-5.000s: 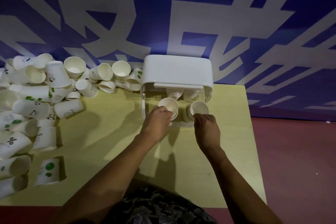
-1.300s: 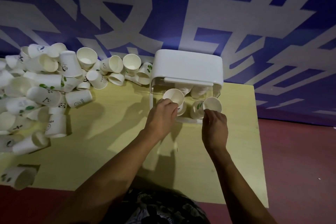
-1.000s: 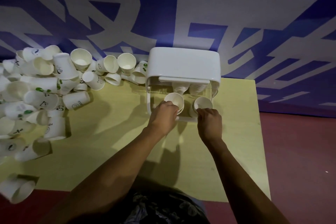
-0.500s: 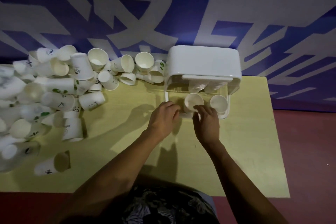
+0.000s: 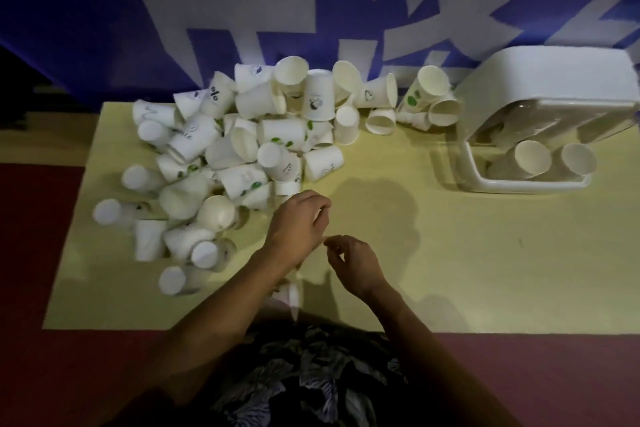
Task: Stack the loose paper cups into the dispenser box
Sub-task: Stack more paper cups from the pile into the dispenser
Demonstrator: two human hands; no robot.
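Blue wall lettering (image 5: 221, 10) is seen behind a pale yellow table (image 5: 433, 253). Loose paper cups (image 5: 249, 135) are heaped on its left half, most tipped on their sides. At the far right edge the white dispenser box (image 5: 550, 80) is set, with two cup stacks (image 5: 531, 159) lying in its open front. Nothing is held by the left hand (image 5: 299, 222), whose fingers are loosely curled beside the heap. Nothing is gripped by the right hand (image 5: 356, 262) either, its fingers likewise relaxed.

You've got a pale yellow table (image 5: 398, 218) across mid frame, dark red floor (image 5: 31, 253) at lower left & along the bottom. Blue wall (image 5: 69, 10) w/ big white characters fills the top. Light's dim; soft shadows on the tabletop near center.
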